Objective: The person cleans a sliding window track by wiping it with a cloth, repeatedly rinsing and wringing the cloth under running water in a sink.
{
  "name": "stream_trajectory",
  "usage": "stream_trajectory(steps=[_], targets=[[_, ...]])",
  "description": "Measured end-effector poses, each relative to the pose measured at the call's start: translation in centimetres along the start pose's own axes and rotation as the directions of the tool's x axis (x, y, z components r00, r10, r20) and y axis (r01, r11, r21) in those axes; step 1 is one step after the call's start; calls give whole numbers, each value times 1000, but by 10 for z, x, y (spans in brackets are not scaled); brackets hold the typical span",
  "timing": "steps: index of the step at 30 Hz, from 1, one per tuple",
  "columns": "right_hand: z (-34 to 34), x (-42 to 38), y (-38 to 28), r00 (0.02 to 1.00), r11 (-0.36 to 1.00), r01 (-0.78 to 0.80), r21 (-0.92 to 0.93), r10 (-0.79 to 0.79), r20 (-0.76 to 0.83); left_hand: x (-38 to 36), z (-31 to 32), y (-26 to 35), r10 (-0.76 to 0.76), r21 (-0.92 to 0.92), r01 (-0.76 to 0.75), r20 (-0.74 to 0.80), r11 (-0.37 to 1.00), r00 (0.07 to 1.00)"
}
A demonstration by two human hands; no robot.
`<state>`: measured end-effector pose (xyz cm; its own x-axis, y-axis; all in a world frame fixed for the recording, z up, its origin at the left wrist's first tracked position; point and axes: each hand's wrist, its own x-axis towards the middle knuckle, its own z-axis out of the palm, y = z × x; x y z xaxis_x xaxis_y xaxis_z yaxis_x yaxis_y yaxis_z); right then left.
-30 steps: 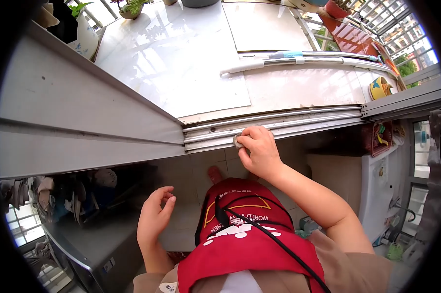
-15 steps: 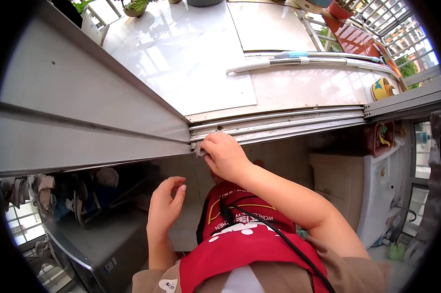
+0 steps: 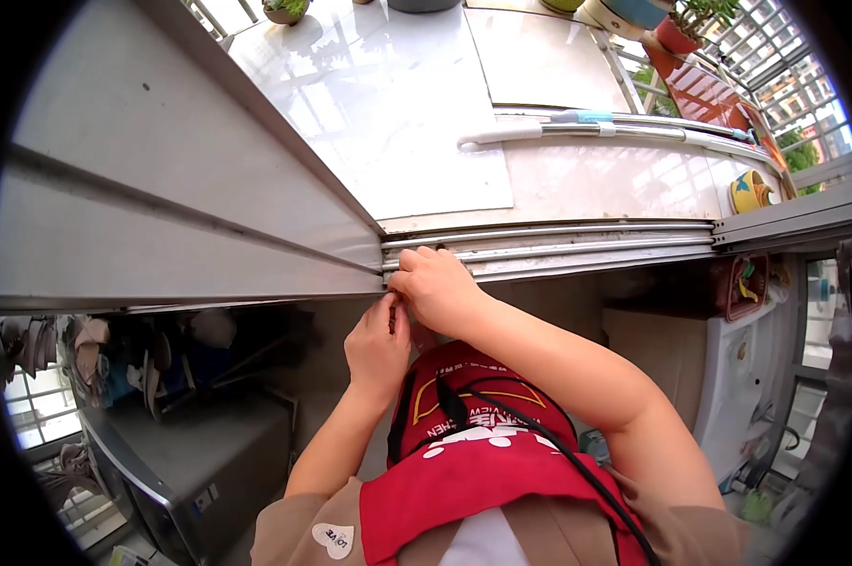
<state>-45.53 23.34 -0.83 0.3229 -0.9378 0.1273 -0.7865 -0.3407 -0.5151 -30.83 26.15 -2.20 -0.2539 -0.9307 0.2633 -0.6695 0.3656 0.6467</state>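
My right hand point(image 3: 437, 286) rests with fingers curled on the metal sliding-door track point(image 3: 586, 247), right where the grey aluminium door frame point(image 3: 209, 236) ends. The small grey cloth it held a moment ago is almost fully hidden under its fingers. My left hand point(image 3: 377, 344) is raised just below and left of it, fingertips touching the right hand's thumb side. Whether the left hand grips the cloth is not visible. I wear a red apron point(image 3: 482, 462).
Beyond the track lie a tiled balcony floor point(image 3: 388, 113), a long mop handle point(image 3: 586, 127), a yellow shoe point(image 3: 751, 193) and potted plants point(image 3: 676, 33). A white appliance point(image 3: 737, 377) stands at the right. A grey cabinet point(image 3: 190, 462) is at the lower left.
My right hand slid left along the track to the end of the door frame. My left hand rose from waist height and now touches the right hand.
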Motion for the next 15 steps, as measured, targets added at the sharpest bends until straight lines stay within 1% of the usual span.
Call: stream_trajectory(steps=[2, 3, 4, 5, 6, 7, 9, 10, 12, 13, 14, 15], targets=[[-9, 0, 1, 995, 990, 44, -134, -31, 95, 2, 2, 8, 7, 101, -13, 61, 995, 998], [-3, 2, -6, 996, 992, 38, -124, -28, 88, 2, 1, 10, -34, 84, 29, 57, 996, 998], [-8, -9, -4, 997, 989, -11, -151, 22, 72, 2, 3, 12, -27, 99, 16, 106, 995, 994], [-10, -15, -3, 1000, 984, 9, -178, -4, 30, 3, 6, 16, -22, 96, 11, 110, 995, 994], [-6, -15, -3, 1000, 992, -2, -129, 5, 22, 1, 4, 13, -30, 110, 18, 109, 994, 994], [-6, -18, -3, 1000, 987, 0, -159, -1, -8, 0, 6, 14, -20, 93, 10, 111, 996, 994], [-2, -24, -7, 998, 971, 9, -240, -22, -51, -5, 2, 19, -96, 103, 79, 161, 991, 982], [-1, -32, -5, 998, 971, -4, -238, -9, -56, -7, -2, 22, -89, 103, 72, 173, 992, 981], [-14, -49, 13, 979, 978, -92, -186, 55, -197, 4, 1, 33, -110, 95, 96, 158, 991, 981], [-16, -51, 14, 988, 969, -97, -227, 66, -141, 4, 3, 31, -68, 96, 54, 151, 994, 986], [-21, -65, 24, 975, 972, -129, -197, 87, -207, 7, 3, 36, -102, 78, 91, 158, 993, 982], [-31, -86, 37, 970, 972, -155, -176, 116, -216, 8, 7, 45, -99, 62, 90, 171, 994, 980]])
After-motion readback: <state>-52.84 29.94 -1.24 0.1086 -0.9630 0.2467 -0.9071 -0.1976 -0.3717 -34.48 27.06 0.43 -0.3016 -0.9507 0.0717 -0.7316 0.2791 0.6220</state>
